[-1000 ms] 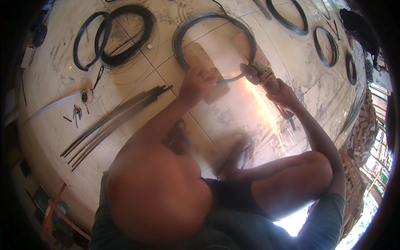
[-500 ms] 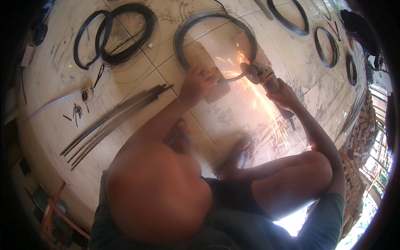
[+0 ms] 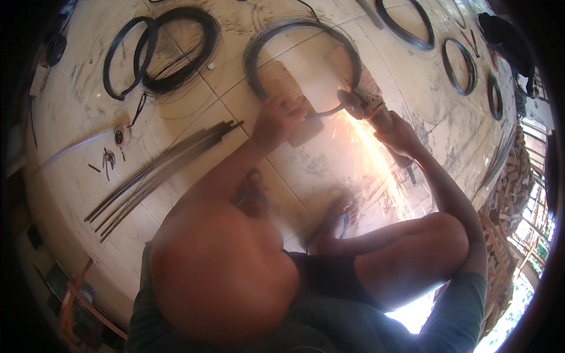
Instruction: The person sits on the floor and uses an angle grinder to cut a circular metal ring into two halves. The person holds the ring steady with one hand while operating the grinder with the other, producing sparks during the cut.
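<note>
My right hand [image 3: 398,135] is closed around the body of an angle grinder [image 3: 376,112]. Its disc [image 3: 351,104] meets the end of a coil of dark wire [image 3: 282,26], and bright sparks [image 3: 376,156] stream down toward my right knee. With fingers wrapped round the near side of that coil, my left hand [image 3: 279,120] presses over a brown block [image 3: 294,94]. A second block [image 3: 368,73] lies under the coil's right side, partly behind the grinder. What the left fingers grip underneath is partly hidden.
Two overlapping wire coils [image 3: 206,35] lie at the far left, and more coils [image 3: 428,44] at the far right. A bundle of dark rods [image 3: 159,170] rests left of my arm, near a tape measure [image 3: 119,137] and several short cut pieces [image 3: 108,157]. Stacked wood [image 3: 506,194] stands at right.
The sparks now stream more densely downward, with fewer flying up and left of the disc. Both hands and the grinder have hardly moved.
</note>
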Motion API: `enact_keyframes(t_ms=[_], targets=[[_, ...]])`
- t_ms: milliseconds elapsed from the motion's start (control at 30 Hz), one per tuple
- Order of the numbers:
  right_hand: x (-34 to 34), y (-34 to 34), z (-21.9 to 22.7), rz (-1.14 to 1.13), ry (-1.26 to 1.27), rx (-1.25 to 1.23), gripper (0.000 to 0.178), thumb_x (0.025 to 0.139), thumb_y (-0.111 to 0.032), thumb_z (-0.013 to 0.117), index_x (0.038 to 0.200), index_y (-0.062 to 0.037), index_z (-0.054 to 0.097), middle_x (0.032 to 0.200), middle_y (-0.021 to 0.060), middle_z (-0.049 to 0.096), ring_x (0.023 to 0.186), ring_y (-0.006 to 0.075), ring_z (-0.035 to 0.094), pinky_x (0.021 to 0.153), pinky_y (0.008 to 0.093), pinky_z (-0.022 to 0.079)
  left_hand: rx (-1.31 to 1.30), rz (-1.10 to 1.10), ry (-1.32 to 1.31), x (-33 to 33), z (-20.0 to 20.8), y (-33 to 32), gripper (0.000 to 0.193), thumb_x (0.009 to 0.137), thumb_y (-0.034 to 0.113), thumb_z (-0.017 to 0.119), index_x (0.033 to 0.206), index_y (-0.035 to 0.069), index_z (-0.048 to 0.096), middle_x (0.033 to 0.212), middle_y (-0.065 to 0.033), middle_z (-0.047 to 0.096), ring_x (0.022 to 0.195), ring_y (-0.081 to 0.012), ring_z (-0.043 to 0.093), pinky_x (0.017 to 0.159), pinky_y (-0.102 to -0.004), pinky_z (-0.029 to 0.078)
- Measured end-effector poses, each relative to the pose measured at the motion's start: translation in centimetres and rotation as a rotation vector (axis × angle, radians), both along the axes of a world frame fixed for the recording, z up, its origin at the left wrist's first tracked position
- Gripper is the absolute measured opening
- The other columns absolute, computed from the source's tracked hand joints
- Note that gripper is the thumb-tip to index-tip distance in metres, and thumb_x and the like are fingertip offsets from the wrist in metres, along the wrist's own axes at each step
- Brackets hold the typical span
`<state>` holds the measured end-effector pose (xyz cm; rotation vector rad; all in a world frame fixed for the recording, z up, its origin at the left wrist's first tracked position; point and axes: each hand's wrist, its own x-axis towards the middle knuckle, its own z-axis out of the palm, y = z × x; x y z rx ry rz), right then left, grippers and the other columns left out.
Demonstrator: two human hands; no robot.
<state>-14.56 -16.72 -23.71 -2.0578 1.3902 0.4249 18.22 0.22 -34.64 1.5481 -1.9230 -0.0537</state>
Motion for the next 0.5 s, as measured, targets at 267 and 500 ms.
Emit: enact_keyframes(t_ms=[267, 500], targets=[[1.1, -0.1, 0.9, -0.01, 0.002, 0.083, 0.071, 0.076, -0.039, 0.079, 0.125, 0.0065, 0.055, 0.108, 0.0296, 0.07, 0.101, 0.0429, 0.071, 0.085, 0.0476, 0.055, 0.016, 0.004, 0.001, 0.3, -0.3, 0.3, 0.027, 0.078, 0.018, 0.083, 0.105, 0.018, 0.08, 0.1, 0.0004, 0.064, 0.098, -0.0244, 0.059, 0.089, -0.0455, 0.048], [0.5, 0.4, 0.1, -0.041, -0.058, 0.023, 0.073, 0.077, -0.042, 0.081, 0.125, 0.0053, 0.055, 0.106, 0.0292, 0.071, 0.1, 0.0424, 0.071, 0.084, 0.0483, 0.055, 0.021, 0.004, 0.002, 0.3, -0.2, 0.3, 0.029, 0.077, 0.018, 0.083, 0.106, 0.017, 0.08, 0.1, -0.0002, 0.065, 0.098, -0.0248, 0.059, 0.089, -0.0459, 0.048]])
